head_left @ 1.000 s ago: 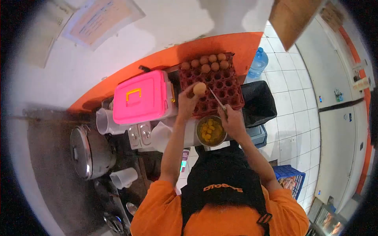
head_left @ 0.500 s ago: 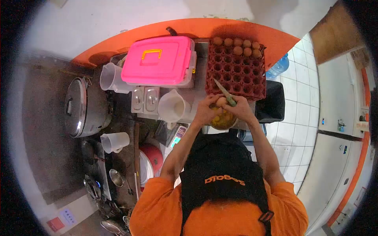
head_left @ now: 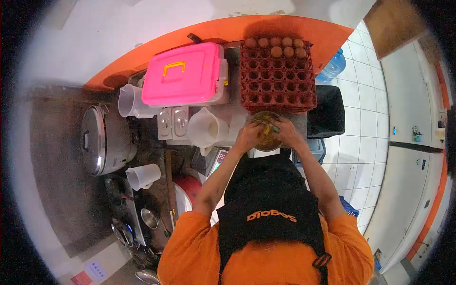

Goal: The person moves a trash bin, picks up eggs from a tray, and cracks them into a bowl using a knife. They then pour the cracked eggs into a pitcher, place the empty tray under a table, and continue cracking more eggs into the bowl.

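A round bowl (head_left: 271, 147) with yellow egg in it sits under both my hands at the counter's front edge. My right hand (head_left: 286, 132) grips a small knife (head_left: 273, 128) by its green handle, the blade pointing left across the bowl. On the bowl's left side, my left hand (head_left: 248, 136) has its fingers curled inward over the rim. Whatever lies between those fingers is too blurred to make out. Just beyond the bowl stands a dark red egg tray stack (head_left: 278, 86), with several brown eggs (head_left: 276, 52) in its far rows.
Left of the bowl are a white jug (head_left: 207, 130), two lidded metal containers (head_left: 172, 123) and a pink-lidded box (head_left: 183, 73). A black bin (head_left: 326, 111) stands at the right. Farther left are a large cooker (head_left: 107, 140) and a stove with pans (head_left: 150, 218).
The egg that showed between my hands is no longer visible. My hands have lowered over the bowl, and the knife has swung from pointing up and away to lying flatter across it.
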A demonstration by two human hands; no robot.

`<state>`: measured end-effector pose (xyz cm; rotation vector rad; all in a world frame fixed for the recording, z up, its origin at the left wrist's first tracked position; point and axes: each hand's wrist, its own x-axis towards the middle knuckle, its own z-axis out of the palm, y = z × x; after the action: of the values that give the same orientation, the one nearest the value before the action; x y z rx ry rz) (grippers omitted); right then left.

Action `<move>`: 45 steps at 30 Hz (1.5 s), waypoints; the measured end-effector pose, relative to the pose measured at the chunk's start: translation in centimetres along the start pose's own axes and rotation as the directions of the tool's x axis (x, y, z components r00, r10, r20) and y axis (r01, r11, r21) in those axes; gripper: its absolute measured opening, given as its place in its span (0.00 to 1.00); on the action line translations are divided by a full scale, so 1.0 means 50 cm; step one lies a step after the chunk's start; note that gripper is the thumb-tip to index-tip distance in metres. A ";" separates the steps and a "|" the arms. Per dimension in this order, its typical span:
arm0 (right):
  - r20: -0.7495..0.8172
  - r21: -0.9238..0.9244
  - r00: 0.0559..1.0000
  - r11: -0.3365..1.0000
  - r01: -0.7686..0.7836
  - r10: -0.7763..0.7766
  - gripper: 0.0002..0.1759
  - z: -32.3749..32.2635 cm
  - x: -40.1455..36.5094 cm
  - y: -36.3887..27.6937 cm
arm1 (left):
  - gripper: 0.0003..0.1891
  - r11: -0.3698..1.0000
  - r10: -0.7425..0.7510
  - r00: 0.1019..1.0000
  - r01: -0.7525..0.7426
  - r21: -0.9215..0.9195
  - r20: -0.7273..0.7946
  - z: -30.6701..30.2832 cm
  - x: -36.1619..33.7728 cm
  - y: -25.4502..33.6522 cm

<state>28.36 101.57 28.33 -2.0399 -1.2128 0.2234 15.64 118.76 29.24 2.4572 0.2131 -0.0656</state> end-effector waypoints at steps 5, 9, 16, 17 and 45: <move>0.132 0.347 0.950 0.885 -0.311 0.282 0.25 -0.056 -0.003 -0.010 | 0.28 0.993 0.118 0.979 -0.121 -0.008 -0.169 -0.032 0.000 0.017; 0.065 0.558 0.889 0.721 -0.410 0.454 0.26 -0.114 0.008 -0.084 | 0.37 0.884 -0.055 0.968 -0.068 -0.463 -0.246 -0.092 0.037 0.138; -0.382 0.600 0.726 0.751 -0.276 0.572 0.27 -0.280 -0.009 -0.050 | 0.41 0.886 0.463 0.870 -0.457 0.075 -0.167 -0.200 0.249 0.270; -0.445 0.569 0.681 0.771 -0.287 0.582 0.28 -0.314 -0.019 -0.036 | 0.39 0.885 0.464 0.855 -0.442 0.144 -0.231 -0.210 0.305 0.260; -0.118 0.147 0.945 0.946 -0.287 0.305 0.14 -0.165 0.093 -0.221 | 0.24 0.601 -0.262 0.951 0.027 -0.799 -0.165 -0.263 0.100 0.186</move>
<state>27.29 104.27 42.56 -2.0810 -0.7818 0.2891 22.06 120.53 44.71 1.5259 0.4561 0.2509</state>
